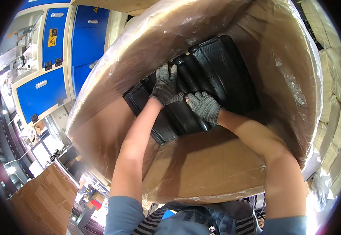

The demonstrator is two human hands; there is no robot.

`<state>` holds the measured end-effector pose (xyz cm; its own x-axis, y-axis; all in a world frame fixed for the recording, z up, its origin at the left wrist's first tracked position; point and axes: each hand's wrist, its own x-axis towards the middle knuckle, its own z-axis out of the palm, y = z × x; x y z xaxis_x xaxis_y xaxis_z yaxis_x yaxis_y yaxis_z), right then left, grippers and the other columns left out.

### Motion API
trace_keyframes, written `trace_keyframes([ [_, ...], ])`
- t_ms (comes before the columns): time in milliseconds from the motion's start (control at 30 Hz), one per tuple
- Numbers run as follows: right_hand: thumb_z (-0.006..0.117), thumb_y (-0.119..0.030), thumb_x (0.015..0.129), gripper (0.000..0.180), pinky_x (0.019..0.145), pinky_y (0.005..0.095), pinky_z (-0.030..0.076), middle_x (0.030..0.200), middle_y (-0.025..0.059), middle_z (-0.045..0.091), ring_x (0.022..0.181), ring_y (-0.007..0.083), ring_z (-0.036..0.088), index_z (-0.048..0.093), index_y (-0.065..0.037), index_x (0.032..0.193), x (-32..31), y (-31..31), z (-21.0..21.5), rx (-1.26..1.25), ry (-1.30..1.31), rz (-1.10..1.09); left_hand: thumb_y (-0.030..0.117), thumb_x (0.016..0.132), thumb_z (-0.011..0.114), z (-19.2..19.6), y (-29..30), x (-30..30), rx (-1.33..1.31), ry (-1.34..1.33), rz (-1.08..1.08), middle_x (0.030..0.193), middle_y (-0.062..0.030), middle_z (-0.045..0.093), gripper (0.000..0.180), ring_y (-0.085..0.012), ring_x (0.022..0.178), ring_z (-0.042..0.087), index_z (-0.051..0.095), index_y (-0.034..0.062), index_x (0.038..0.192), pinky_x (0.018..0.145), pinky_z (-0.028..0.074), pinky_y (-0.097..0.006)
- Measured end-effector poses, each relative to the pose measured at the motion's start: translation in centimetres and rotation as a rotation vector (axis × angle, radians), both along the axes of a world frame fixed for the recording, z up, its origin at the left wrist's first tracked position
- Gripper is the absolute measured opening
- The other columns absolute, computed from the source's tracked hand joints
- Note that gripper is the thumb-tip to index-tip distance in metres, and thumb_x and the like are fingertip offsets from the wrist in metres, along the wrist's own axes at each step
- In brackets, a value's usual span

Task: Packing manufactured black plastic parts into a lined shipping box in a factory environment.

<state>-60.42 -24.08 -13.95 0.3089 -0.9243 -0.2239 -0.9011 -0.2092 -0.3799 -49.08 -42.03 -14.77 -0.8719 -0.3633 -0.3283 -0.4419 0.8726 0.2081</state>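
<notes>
Both my hands reach down into a large cardboard box (pixel 205 168) lined with clear plastic. Inside it lie several glossy black bundles (pixel 233 74), long and ridged, side by side; they look like black plastic film or plastic parts, and I cannot tell which. My left hand (pixel 165 86), in a grey knit glove, rests on the bundles toward the left with its fingers stretched out. Close beside it, my right hand (pixel 205 107), gloved alike, lies on the black surface with fingers extended. The palms and the undersides of the bundles are hidden.
Clear plastic film (pixel 315 74) hangs over the box's rim. Blue cabinet doors (pixel 90 39) stand at the upper left. Pale wrapped stacks (pixel 331 102) line the right side. A brown cardboard piece (pixel 45 201) is at the lower left.
</notes>
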Motion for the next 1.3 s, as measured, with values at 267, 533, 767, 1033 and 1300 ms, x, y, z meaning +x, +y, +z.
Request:
trace_keyframes([
  [267,0.045,-0.018,0.085,0.043,0.084,0.0404,0.041,0.124,0.0158,0.048,0.101,0.0281,0.050,0.047,0.000,0.124,0.2,0.2,-0.7,-0.121,0.017,0.018,0.050,0.057,0.071,-1.5,-0.6,0.7,0.009,0.134,0.028,0.131,-0.0325,0.025,0.105,-0.0501,0.122,0.024,0.021,0.0037,0.137,0.102,0.020,-0.058],
  [533,0.043,-0.020,0.087,0.042,0.086,0.0427,0.041,0.126,0.0159,0.047,0.104,0.0303,0.049,0.048,-0.001,0.124,0.3,-0.2,-0.5,-0.085,-0.012,0.011,0.044,0.041,0.080,-2.4,-0.7,1.2,0.031,0.275,0.056,0.130,-0.0298,0.026,0.110,-0.0489,0.120,0.027,0.030,0.0112,0.133,0.101,0.021,-0.058],
  [767,0.043,-0.018,0.085,0.045,0.087,0.0435,0.041,0.128,0.0162,0.045,0.105,0.0299,0.049,0.046,0.000,0.126,-0.1,-0.4,0.0,-0.074,0.030,0.050,0.045,0.043,0.078,-1.9,-0.9,0.5,0.017,0.403,0.003,0.127,-0.0303,0.029,0.103,-0.0481,0.117,0.030,0.033,0.0091,0.129,0.098,0.024,-0.059],
  [1033,0.044,-0.015,0.085,0.042,0.088,0.0418,0.039,0.135,0.0169,0.041,0.112,0.0301,0.047,0.050,0.005,0.122,0.2,-1.1,0.2,0.005,0.001,0.083,0.054,0.052,0.073,3.8,0.6,0.1,-0.370,0.416,0.057,0.120,-0.0275,0.035,0.096,-0.0452,0.108,0.036,0.036,0.0051,0.126,0.091,0.031,-0.055],
  [1300,0.046,-0.012,0.083,0.032,0.071,0.0401,0.049,0.111,0.0156,0.061,0.091,0.0297,0.062,0.061,0.000,0.108,-0.2,-4.4,2.0,0.092,0.016,-0.097,0.043,0.088,0.045,18.0,4.1,0.5,2.026,0.631,1.329,0.103,-0.0227,0.059,0.052,-0.0366,0.090,0.059,0.045,0.0060,0.124,0.081,0.049,-0.049],
])
